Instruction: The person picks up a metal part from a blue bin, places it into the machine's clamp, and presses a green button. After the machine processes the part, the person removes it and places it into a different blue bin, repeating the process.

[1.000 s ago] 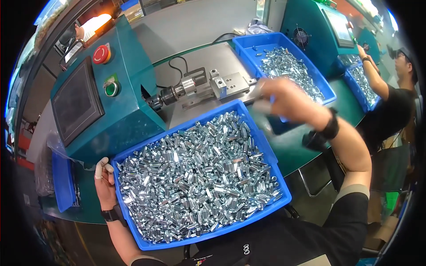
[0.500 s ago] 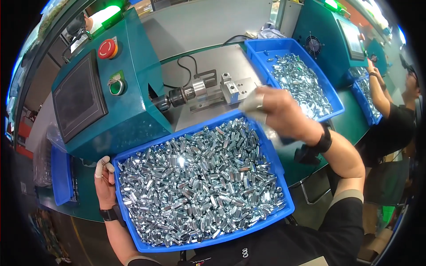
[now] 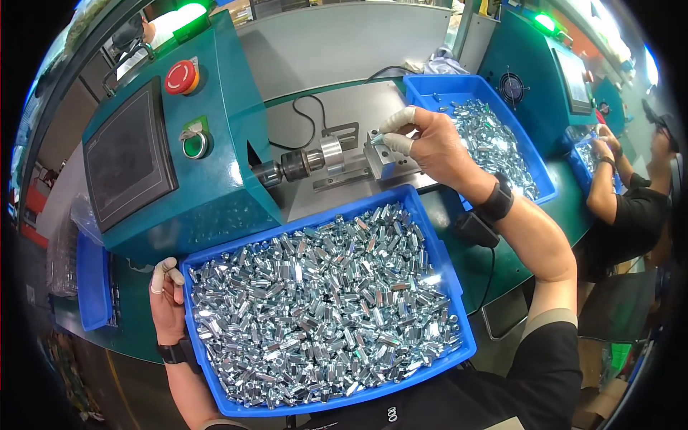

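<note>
Between thumb and forefinger, my right hand (image 3: 438, 147) pinches a small shiny hex nut (image 3: 378, 140), mostly covered by the fingertips. It is held right at the metal clamping block (image 3: 382, 166); whether it is seated there I cannot tell. White finger cots cover some fingers of both hands. Facing the block is a chuck (image 3: 294, 165) with a metal ring (image 3: 332, 153) at its front. My left hand (image 3: 168, 304) is beside the left rim of a big blue tray (image 3: 322, 403), fingers loosely bent and nothing visible in them. Long silvery hex nuts (image 3: 322, 301) fill that tray.
The green machine (image 3: 236, 115) at left carries a dark screen (image 3: 131, 154), a red stop button (image 3: 182, 77) and a green button (image 3: 193, 145). A second blue tray (image 3: 419, 86) of metal parts stands behind my right hand. A co-worker (image 3: 623, 193) sits at a similar machine, far right.
My right hand, blurred before, has moved slightly left and up and is now at the clamping block with the hex nut. My left hand stays by the tray. The view has shifted slightly.
</note>
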The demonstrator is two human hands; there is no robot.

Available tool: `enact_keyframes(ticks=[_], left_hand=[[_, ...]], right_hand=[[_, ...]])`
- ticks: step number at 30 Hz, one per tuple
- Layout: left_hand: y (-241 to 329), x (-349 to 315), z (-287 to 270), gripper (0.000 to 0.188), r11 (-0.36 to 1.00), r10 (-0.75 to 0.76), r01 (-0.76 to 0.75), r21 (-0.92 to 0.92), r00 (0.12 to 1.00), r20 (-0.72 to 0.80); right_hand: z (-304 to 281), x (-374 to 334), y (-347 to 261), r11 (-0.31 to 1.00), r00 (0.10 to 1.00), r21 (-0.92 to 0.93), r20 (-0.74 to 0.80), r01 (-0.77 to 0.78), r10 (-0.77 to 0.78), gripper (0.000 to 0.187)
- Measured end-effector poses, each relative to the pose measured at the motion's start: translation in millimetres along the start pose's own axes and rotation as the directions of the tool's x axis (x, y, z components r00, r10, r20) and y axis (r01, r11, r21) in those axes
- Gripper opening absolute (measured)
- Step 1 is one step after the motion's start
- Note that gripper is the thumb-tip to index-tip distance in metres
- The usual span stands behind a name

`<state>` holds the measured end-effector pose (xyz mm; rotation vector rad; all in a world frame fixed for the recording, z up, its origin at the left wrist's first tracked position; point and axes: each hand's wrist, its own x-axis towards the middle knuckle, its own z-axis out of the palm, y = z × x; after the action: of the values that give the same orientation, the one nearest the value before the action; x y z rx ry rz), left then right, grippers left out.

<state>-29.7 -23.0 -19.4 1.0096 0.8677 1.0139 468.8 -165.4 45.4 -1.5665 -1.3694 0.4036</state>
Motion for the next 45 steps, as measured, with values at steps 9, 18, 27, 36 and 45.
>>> enact_keyframes(ticks=[9,18,27,36,45], left_hand=[[0,2,1,0.026,1.000,0.011,-0.011,-0.010,1.000,0.018],[3,-1,5,0.029,0.999,0.029,-0.029,0.022,1.000,0.013],[1,0,6,0.028,1.000,0.007,-0.007,0.008,1.000,-0.025],[-1,7,-2,0.028,1.000,-0.006,0.006,-0.007,1.000,0.009],[-2,3,6,0.023,0.999,-0.012,0.014,0.028,0.998,-0.069]], right_hand=[[-12,-3,0,0.931,0.968,-0.271,0.112,0.246,-0.223,0.015],[3,-24,-8,0.988,0.985,-0.002,0.081,-0.155,0.154,0.031],[6,-20,-19,0.928,0.935,0.242,0.286,-0.283,0.211,0.046],[-14,16,-3,0.972,0.839,0.139,0.538,-0.188,0.085,0.041],[-14,15,8,0.927,0.837,0.252,0.538,-0.276,0.103,0.039]])
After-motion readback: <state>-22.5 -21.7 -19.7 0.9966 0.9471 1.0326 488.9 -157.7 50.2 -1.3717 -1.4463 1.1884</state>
